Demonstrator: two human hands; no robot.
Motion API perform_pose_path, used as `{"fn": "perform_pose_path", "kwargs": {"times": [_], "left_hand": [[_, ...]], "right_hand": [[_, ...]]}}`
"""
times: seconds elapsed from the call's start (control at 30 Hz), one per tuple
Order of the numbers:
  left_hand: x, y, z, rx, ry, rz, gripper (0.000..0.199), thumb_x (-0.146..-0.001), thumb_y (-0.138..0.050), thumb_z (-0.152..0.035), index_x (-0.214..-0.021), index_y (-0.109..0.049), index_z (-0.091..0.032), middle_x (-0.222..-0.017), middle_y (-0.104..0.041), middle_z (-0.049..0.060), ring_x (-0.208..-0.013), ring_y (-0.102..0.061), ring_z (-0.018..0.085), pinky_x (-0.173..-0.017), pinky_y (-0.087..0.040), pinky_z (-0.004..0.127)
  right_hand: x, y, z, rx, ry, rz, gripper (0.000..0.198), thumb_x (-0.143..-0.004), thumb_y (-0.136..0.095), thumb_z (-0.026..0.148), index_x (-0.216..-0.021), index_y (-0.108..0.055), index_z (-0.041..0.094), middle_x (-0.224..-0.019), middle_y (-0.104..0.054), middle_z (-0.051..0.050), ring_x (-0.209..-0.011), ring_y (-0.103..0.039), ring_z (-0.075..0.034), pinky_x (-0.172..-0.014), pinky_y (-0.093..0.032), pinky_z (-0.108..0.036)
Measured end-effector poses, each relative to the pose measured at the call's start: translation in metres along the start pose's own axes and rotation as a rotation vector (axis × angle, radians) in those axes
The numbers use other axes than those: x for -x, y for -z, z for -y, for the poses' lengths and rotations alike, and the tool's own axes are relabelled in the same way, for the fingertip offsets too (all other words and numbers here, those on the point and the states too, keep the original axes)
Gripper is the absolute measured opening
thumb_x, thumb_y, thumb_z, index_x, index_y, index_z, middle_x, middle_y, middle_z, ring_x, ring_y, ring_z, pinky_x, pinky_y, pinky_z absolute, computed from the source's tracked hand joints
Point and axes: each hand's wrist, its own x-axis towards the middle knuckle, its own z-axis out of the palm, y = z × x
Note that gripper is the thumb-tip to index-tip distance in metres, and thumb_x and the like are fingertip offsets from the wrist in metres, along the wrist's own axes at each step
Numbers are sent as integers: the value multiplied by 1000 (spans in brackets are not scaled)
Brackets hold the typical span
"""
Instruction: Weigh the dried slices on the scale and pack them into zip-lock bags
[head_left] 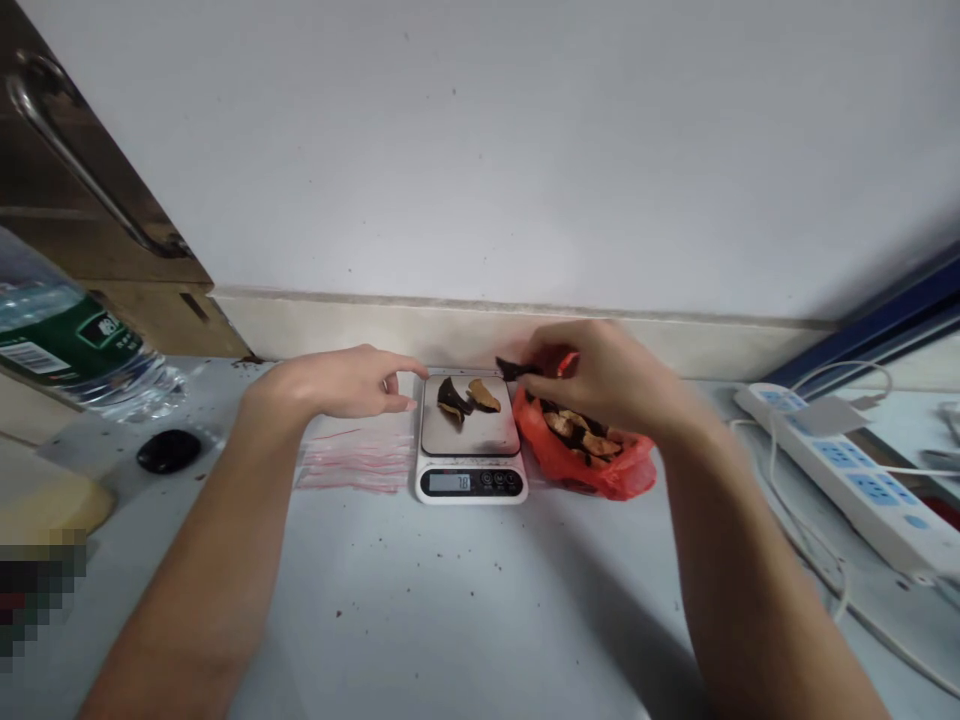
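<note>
Curled, leathery-looking dried pieces [451, 393], dark-and-tan, lie on white square-plated digital scale [480, 437] in head view. Right of scale: crumpled red plastic bag [634, 475] of similar pieces [592, 442]; right hand [589, 370] above, pinching dark flake [508, 369]. Left of scale: left hand [352, 380], fingers parted.

The grey worktop [450, 650] carries a digital scale [480, 437], red bag [556, 466], clear bags [358, 462], power strip [853, 478], black disc [169, 452] and dark crumbs [339, 613].

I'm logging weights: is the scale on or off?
On. The scale shows digits on its display.
</note>
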Motion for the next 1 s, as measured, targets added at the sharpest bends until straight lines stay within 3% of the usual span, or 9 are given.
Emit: {"fn": "perform_pose_path", "kwargs": {"times": [0.13, 0.27, 0.4, 0.5, 0.57, 0.7, 0.87, 1.0], "left_hand": [[1, 0, -5, -6, -18, -9, 62, -90, -48, -45, -149, -53, -28, -124, -75, 7, -104, -71, 23, -87, -51, 28], [2, 1, -8, -10, -50, -14, 59, -89, -48, -41, -146, -57, -29, -118, -77, 5, -100, -72, 22, -84, -51, 27], [1, 0, -5, -4, -65, -13, 60, -89, -48, -44, -147, -56, -30, -117, -78, 4, -101, -72, 22, -83, -51, 27], [-2, -2, -2, 8, -56, -7, 66, -88, -48, -48, -150, -52, -29, -119, -77, 5, -102, -72, 23, -84, -51, 27], [-3, -3, -2, 15, -38, 4, 67, -88, -48, -49, -151, -51, -28, -121, -76, 6, -103, -72, 23, -85, -51, 28], [-2, -2, -5, 17, -27, 17, 66, -87, -48, -43, -151, -52, -29, -122, -76, 6, -104, -72, 23, -86, -51, 28], [1, 0, -6, 18, -33, 5, 64, -85, -49, -39, -148, -55, -32, -117, -77, 4, -103, -72, 23, -85, -52, 28], [-1, -1, -2, 5, -27, -5, 65, -86, -49, -44, -149, -53, -32, -120, -77, 5, -103, -72, 23, -85, -52, 28]], "right_hand": [[9, 26, -17, 78, -115, -34, 5, -76, -67, 23, -72, -70, 22, -74, -75, -1, -67, -64, -17, -61, -46, -29], [16, 41, -36, 286, -281, 201, 11, -68, -67, 17, -61, -68, 24, -59, -67, 2, -56, -58, -17, -51, -41, -29], [14, 40, -43, 284, -371, 396, 7, -64, -77, 21, -61, -72, 26, -64, -70, 0, -60, -62, -20, -54, -44, -31], [8, 29, -40, 284, -358, 380, 14, -70, -80, 33, -65, -70, 25, -67, -69, -2, -62, -62, -20, -55, -42, -30], [3, 18, -36, 323, -376, 335, 18, -72, -81, 38, -78, -71, 24, -72, -70, -2, -65, -63, -20, -54, -43, -29], [-1, -2, -29, 395, -396, 290, 33, -72, -80, 28, -103, -69, 22, -87, -71, -6, -70, -64, -21, -51, -41, -28], [-3, -5, -33, 321, -332, 282, 17, -74, -72, 18, -90, -71, 24, -71, -67, -2, -60, -61, -18, -47, -38, -26], [-4, 4, -45, 256, -314, 269, 16, -75, -70, 15, -87, -75, 24, -63, -64, -1, -60, -61, -18, -49, -41, -27]]}}
